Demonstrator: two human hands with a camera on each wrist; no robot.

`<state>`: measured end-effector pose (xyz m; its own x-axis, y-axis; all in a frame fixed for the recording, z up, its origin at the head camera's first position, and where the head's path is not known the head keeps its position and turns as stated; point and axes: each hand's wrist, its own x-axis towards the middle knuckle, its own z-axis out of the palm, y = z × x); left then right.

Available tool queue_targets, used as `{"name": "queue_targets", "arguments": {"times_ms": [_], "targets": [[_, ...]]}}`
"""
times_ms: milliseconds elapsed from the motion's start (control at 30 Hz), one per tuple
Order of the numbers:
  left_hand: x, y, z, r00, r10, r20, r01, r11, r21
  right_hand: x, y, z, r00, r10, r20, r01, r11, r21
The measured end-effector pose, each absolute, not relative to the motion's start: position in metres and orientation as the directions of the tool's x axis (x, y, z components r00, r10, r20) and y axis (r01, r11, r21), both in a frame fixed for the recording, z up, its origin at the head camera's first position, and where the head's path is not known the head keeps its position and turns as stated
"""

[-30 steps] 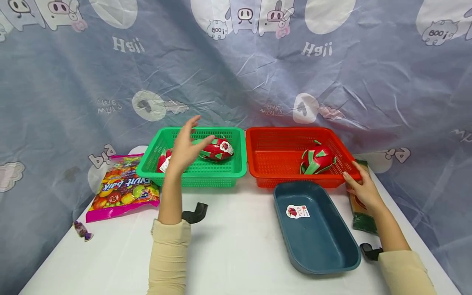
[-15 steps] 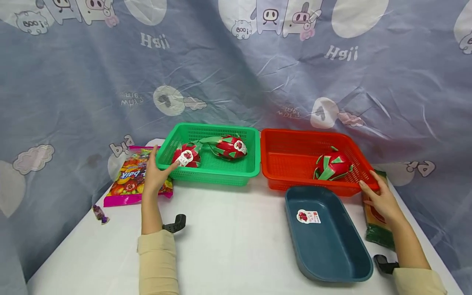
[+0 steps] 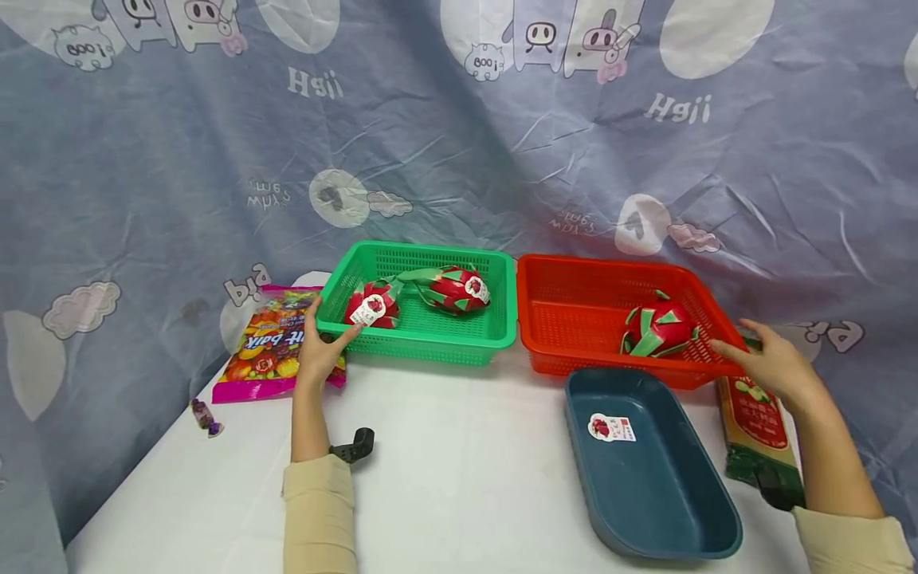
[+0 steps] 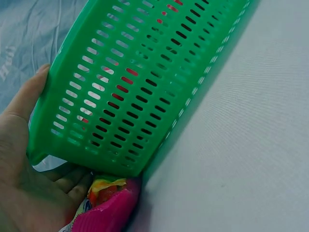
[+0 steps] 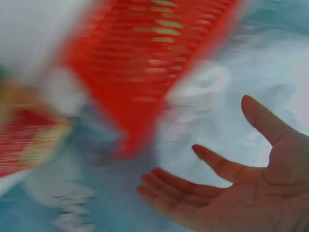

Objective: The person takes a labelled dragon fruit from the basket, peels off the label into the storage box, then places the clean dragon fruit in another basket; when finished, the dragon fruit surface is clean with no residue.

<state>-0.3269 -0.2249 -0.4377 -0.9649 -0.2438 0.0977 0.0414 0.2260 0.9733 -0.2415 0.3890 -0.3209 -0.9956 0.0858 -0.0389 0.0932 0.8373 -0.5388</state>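
My left hand (image 3: 320,351) grips the front left corner of the green plastic basket (image 3: 430,344). In the left wrist view its thumb presses the rim of the basket (image 4: 120,96), and its fingers lie under the corner. Two red dragon fruits with green scales, one at the left (image 3: 373,305) and one at the right (image 3: 457,288), lie inside. My right hand (image 3: 778,368) is at the right corner of the red basket (image 3: 574,360). The right wrist view shows that hand (image 5: 217,188) with spread fingers, apart from the blurred basket (image 5: 130,63). One dragon fruit (image 3: 660,327) lies in the red basket.
A blue-grey tub (image 3: 656,470) with a sticker stands in front of the red basket. At the right lies a red-and-green packet (image 3: 756,414). A candy bag (image 3: 268,351) and a wrapped candy (image 3: 206,418) lie at the left. A patterned curtain (image 3: 430,143) hangs behind.
My left hand has come down from above the green basket to its front left corner and taken hold there. My right hand has left the red basket's corner. The head view has shifted.
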Motion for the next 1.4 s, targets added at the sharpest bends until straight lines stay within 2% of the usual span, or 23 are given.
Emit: {"name": "queue_targets", "arguments": {"times_ms": [167,267,400,533,700,900,1100,1233,1400], "targets": [[-0.329,-0.222,-0.44,-0.963,-0.248,0.109,0.071,0.158,0.985,-0.259,0.322,-0.262,-0.996,-0.044,0.083,-0.082,0.832,-0.548],[-0.33,-0.222,-0.441,-0.963,-0.241,0.117,0.087,0.131,0.988,-0.281,0.27,-0.243,-0.973,-0.133,0.186,-0.216,0.805,-0.552],[-0.329,-0.224,-0.443,-0.964,-0.242,0.108,0.075,0.143,0.987,-0.318,0.197,-0.242,-0.919,-0.189,0.347,-0.365,0.743,-0.561],[-0.324,-0.229,-0.442,-0.964,-0.25,0.091,0.05,0.166,0.985,-0.355,0.126,-0.254,-0.885,-0.236,0.402,-0.447,0.676,-0.586],[-0.324,-0.23,-0.443,-0.967,-0.239,0.089,0.048,0.173,0.984,-0.394,0.068,-0.281,-0.896,-0.312,0.317,-0.443,0.689,-0.574],[-0.326,-0.227,-0.442,-0.965,-0.235,0.12,0.084,0.157,0.984,-0.424,0.035,-0.324,-0.94,-0.283,0.192,-0.341,0.745,-0.573],[-0.323,-0.224,-0.448,-0.965,-0.239,0.107,0.073,0.147,0.986,-0.439,0.042,-0.364,-0.968,-0.221,0.117,-0.243,0.715,-0.656],[-0.324,-0.224,-0.447,-0.965,-0.238,0.108,0.072,0.156,0.985,-0.447,0.056,-0.376,-0.977,-0.213,0.015,-0.176,0.762,-0.623],[-0.325,-0.227,-0.441,-0.964,-0.242,0.111,0.076,0.148,0.986,-0.458,0.064,-0.385,-0.96,-0.27,-0.077,-0.18,0.802,-0.57]]}}
